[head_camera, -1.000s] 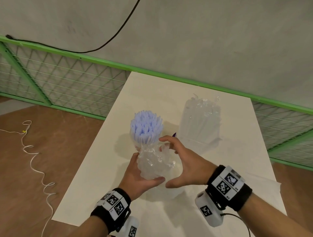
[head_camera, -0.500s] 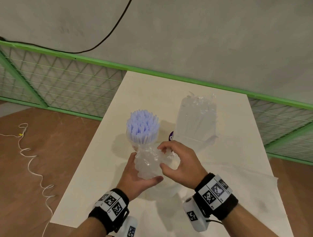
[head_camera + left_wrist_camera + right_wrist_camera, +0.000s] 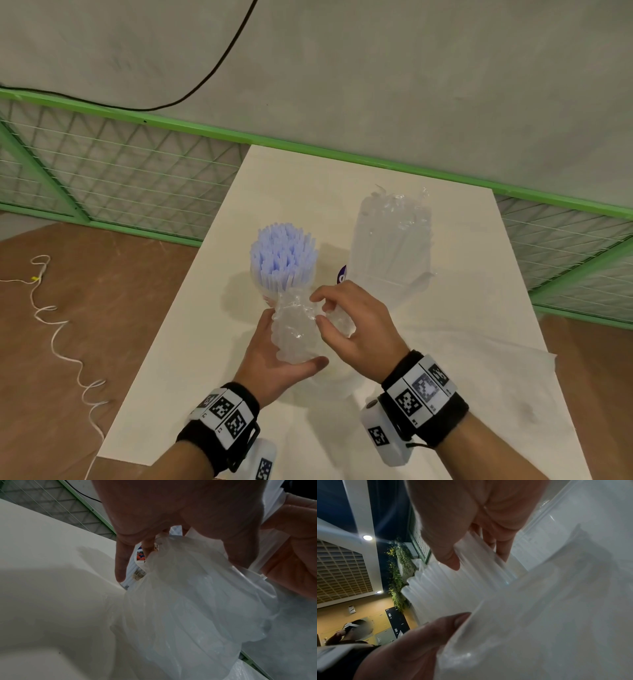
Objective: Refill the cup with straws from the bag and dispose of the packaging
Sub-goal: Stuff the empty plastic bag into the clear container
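Observation:
A cup packed with pale blue straws (image 3: 282, 260) stands upright mid-table; most of its wall is hidden. Just in front of it is a crumpled clear bag (image 3: 294, 329), held off the table by both hands. My left hand (image 3: 274, 356) grips the bag from below, with its thumb curled across the bottom. My right hand (image 3: 317, 310) pinches the bag's upper right side between thumb and forefinger. In the left wrist view the bag (image 3: 197, 601) bulges under the palm, and the cup's printed label (image 3: 139, 557) shows past the fingers (image 3: 120, 568). The right wrist view shows blurred plastic (image 3: 539, 615).
A second clear bag full of straws (image 3: 390, 246) stands upright right of the cup, a purple label (image 3: 342, 274) at its base. A flat translucent sheet (image 3: 513, 359) lies on the white table (image 3: 191, 377) at right. Green mesh fencing (image 3: 120, 192) lies behind; a cord (image 3: 58, 329) trails on the floor.
My right hand has gone from a cupped, spread pose beside the bag to pinching its upper right side. The left hand keeps its grip.

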The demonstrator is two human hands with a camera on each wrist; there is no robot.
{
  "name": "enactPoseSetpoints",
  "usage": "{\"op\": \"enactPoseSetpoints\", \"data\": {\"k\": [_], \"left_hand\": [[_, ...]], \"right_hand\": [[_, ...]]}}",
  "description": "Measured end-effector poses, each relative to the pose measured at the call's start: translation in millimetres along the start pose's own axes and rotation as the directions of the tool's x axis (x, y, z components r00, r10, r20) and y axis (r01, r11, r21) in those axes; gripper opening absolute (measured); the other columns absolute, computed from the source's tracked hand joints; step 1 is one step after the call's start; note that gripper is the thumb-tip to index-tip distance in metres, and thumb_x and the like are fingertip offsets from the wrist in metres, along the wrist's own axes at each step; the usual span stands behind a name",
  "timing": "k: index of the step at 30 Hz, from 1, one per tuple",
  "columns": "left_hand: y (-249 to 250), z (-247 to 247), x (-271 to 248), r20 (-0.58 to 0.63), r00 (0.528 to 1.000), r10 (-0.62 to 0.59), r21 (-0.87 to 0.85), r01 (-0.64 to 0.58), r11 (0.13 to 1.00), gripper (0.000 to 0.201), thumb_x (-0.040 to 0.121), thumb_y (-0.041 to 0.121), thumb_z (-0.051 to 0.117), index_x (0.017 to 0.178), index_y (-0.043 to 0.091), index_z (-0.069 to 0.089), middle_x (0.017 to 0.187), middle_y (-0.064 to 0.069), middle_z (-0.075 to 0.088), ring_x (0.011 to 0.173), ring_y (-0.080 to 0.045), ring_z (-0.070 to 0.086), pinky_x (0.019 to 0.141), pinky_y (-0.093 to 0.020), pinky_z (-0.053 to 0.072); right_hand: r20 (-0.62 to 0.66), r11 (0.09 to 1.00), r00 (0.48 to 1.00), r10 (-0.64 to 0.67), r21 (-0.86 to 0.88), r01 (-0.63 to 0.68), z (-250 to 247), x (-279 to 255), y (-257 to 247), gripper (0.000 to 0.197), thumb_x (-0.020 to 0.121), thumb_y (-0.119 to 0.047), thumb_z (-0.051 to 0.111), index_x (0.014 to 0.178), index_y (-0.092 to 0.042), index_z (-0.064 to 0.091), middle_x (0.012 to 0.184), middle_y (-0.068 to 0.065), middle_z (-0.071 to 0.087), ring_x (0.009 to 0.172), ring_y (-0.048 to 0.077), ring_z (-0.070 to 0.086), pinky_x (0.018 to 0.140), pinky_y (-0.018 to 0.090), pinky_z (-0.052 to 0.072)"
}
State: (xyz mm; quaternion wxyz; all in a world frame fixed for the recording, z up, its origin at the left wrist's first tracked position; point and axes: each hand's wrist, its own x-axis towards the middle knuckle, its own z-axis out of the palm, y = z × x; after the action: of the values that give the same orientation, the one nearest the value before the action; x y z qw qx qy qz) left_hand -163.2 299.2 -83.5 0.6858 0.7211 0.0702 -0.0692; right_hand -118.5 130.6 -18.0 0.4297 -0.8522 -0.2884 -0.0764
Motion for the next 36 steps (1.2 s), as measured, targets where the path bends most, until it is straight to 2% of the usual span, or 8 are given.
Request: {"op": "enactPoseSetpoints", "data": {"k": [3,9,15,18,20,24,29,36], "left_hand": [[1,0,1,0.007,1.0,0.017,0.02,-0.017,1.0,0.079,0.061,0.014,0.093,0.126,0.022,0.049,0.115,0.005,0.067,0.107,-0.008,0.066,0.085,-0.024,0.054],[1,0,2,0.006,1.0,0.014,0.022,-0.014,1.0,0.081,0.061,0.012,0.092,0.127,0.024,0.047,0.115,0.006,0.067,0.108,-0.009,0.065,0.087,-0.027,0.053],[1,0,3,0.007,1.0,0.014,0.043,-0.014,0.999,0.084,0.06,0.017,0.093,0.128,0.026,0.046,0.118,0.005,0.066,0.109,-0.009,0.064,0.09,-0.03,0.052],[2,1,2,0.011,1.0,0.007,0.035,-0.007,0.999,0.083,0.06,0.014,0.093,0.129,0.024,0.046,0.116,0.007,0.067,0.108,-0.008,0.065,0.088,-0.027,0.054],[3,1,3,0.012,1.0,0.005,0.035,-0.006,0.999,0.083,0.061,0.013,0.092,0.128,0.024,0.046,0.114,0.009,0.067,0.107,-0.007,0.065,0.086,-0.024,0.054],[4,1,3,0.009,1.0,0.014,0.055,-0.015,0.998,0.083,0.06,0.016,0.093,0.128,0.024,0.046,0.115,0.007,0.066,0.108,-0.007,0.065,0.089,-0.027,0.052],[5,0,3,0.008,1.0,0.018,0.073,-0.019,0.997,0.082,0.058,0.019,0.093,0.126,0.025,0.048,0.117,0.005,0.065,0.108,-0.007,0.065,0.09,-0.03,0.052],[8,0,2,-0.007,1.0,-0.012,0.054,0.012,0.998,0.081,0.059,0.012,0.093,0.125,0.028,0.048,0.11,0.013,0.068,0.102,-0.003,0.066,0.081,-0.019,0.054]], "right_hand": [[0.002,0.999,1.0,-0.027,-0.028,0.027,1,0,3,0.02,0.084,-0.004,0.069,0.102,-0.012,0.065,0.096,-0.006,0.058,0.088,0.002,0.055,0.082,0.012,0.041],[0.039,0.998,0.998,-0.04,-0.053,0.042,1,2,6,0.032,0.088,-0.007,0.067,0.118,-0.017,0.065,0.113,-0.007,0.063,0.097,-0.006,0.052,0.089,0.018,0.045],[0.03,0.998,1.0,0.001,-0.056,0.0,1,3,10,0.019,0.086,-0.01,0.069,0.104,-0.016,0.067,0.116,-0.005,0.058,0.093,-0.007,0.05,0.085,0.017,0.045],[0.071,0.998,0.997,-0.01,-0.062,0.014,0,5,9,0.033,0.088,-0.009,0.067,0.119,-0.018,0.062,0.125,-0.008,0.059,0.101,-0.015,0.046,0.092,0.011,0.039],[0.102,0.998,0.995,-0.021,-0.056,0.027,0,6,9,0.042,0.09,-0.009,0.064,0.13,-0.02,0.057,0.128,-0.009,0.059,0.11,-0.013,0.046,0.097,0.016,0.041],[0.109,0.997,0.993,-0.042,-0.053,0.048,2,9,12,0.035,0.09,-0.01,0.064,0.124,-0.018,0.063,0.118,-0.005,0.062,0.111,0.007,0.057,0.093,0.026,0.047],[0.127,0.997,0.992,-0.009,-0.08,0.019,0,11,14,0.015,0.089,-0.017,0.066,0.102,-0.021,0.059,0.104,-0.011,0.061,0.091,0.001,0.051,0.084,0.023,0.044],[0.083,0.997,0.994,0.064,-0.05,-0.06,-4,4,16,0.021,0.094,-0.02,0.063,0.112,-0.027,0.055,0.092,-0.012,0.068,0.085,0.002,0.064,0.078,0.025,0.051]]}}
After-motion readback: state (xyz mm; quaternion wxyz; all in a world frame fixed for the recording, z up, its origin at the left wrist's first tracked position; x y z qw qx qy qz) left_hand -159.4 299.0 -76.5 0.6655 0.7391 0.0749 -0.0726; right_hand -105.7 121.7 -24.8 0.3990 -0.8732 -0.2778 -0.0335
